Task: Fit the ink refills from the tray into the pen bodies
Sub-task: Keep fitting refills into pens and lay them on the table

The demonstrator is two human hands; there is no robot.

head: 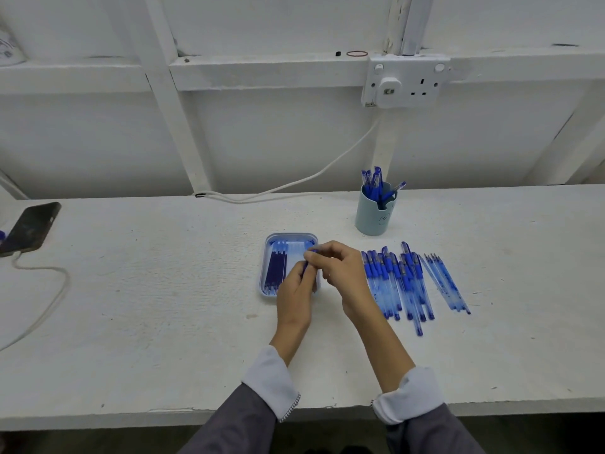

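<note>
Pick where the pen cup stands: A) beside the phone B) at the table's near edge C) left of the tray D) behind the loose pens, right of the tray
D: the pen cup stands farther back than the loose pens, right of the tray and far from the phone.

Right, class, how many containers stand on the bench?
2. The blue tray lies left of the loose pens; the pale cup stands behind those pens, further back. None appears hidden.
</note>
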